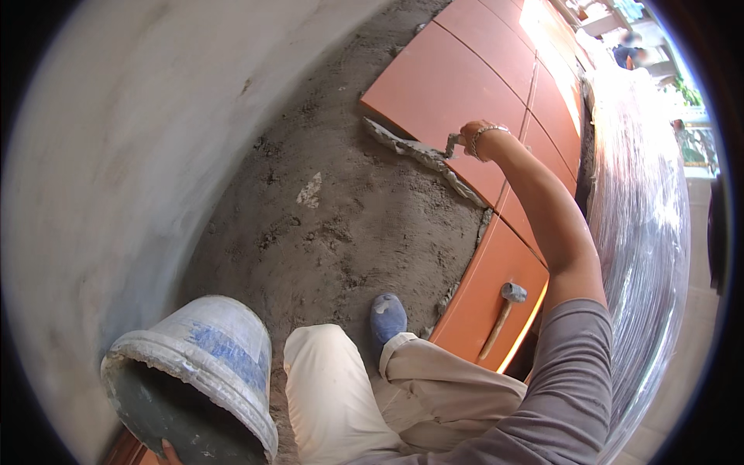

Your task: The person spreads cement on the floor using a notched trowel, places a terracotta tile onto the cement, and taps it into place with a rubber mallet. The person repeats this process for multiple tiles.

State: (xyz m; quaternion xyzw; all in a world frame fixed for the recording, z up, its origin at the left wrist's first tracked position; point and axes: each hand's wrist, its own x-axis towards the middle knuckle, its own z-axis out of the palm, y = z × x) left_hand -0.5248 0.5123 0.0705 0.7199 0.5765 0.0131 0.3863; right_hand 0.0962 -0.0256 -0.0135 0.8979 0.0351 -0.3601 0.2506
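Note:
My right hand (478, 138), with a bracelet at the wrist, is closed round a trowel (452, 145); its grey bent neck shows at the edge of the reddish-brown floor tiles (457, 85), and its blade I cannot make out. A ridge of wet grey mortar (418, 153) runs along that tile edge. At the lower left, a mortar-caked bucket (232, 341) with a blue patch leans with its mouth toward me, dark grey inside. Only fingertips of my left hand (168, 454) show, gripping the bucket at its near rim.
Rough grey mortar bed (333, 225) covers the floor between the pale wall (139, 139) and the tiles. A mallet (504, 314) lies on a near tile, right of my blue shoe (387, 316). Shiny plastic-wrapped material (643, 232) stands along the right. Another person (626, 54) is far off.

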